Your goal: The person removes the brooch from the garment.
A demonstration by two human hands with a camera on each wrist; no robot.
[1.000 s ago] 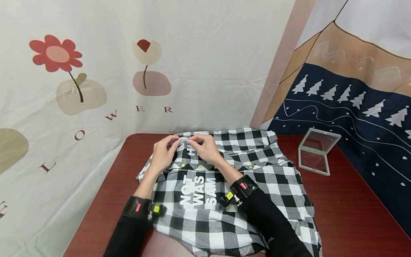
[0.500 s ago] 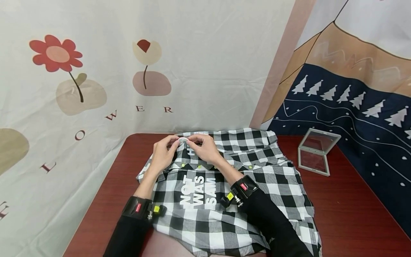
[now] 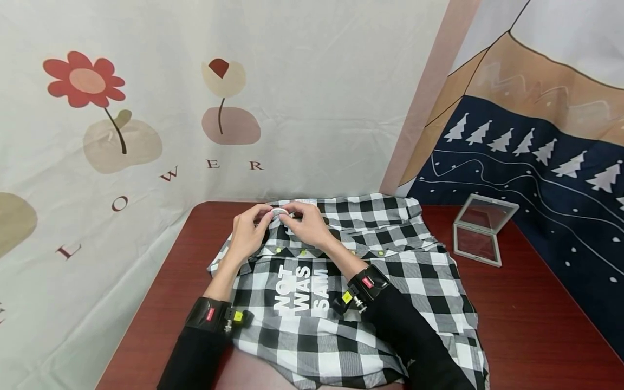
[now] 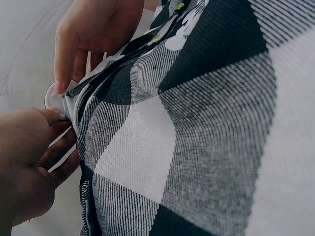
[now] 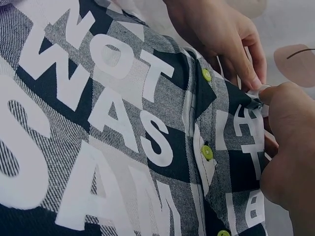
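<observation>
Black-and-white checked shirt (image 3: 351,281) spread flat over the dark red table (image 3: 536,325), printed lettering "NOT WAS SAM" facing up, a row of yellow-green buttons (image 5: 206,74) running along the placket. At the far edge of the shirt, both hands meeting over a small white ring-shaped thing (image 3: 278,212), too small to identify; possibly a roll of tape or a clip. Left hand (image 3: 249,230) resting on the shirt's far left edge, fingers curled, thumb and fingertips pinching the ring and the fabric edge beneath it. Right hand (image 3: 307,225) just right of the ring, fingers bent down onto it, pinching the same fabric edge from the other side. In the left wrist view, shirt edge gathered between the two hands, ring touching the fabric. Black wrist straps on both forearms, lying on the shirt. Well right of the shirt, an open clear hinged case (image 3: 480,230) on the table. Behind the shirt, a flower-print cloth backdrop (image 3: 146,108).
</observation>
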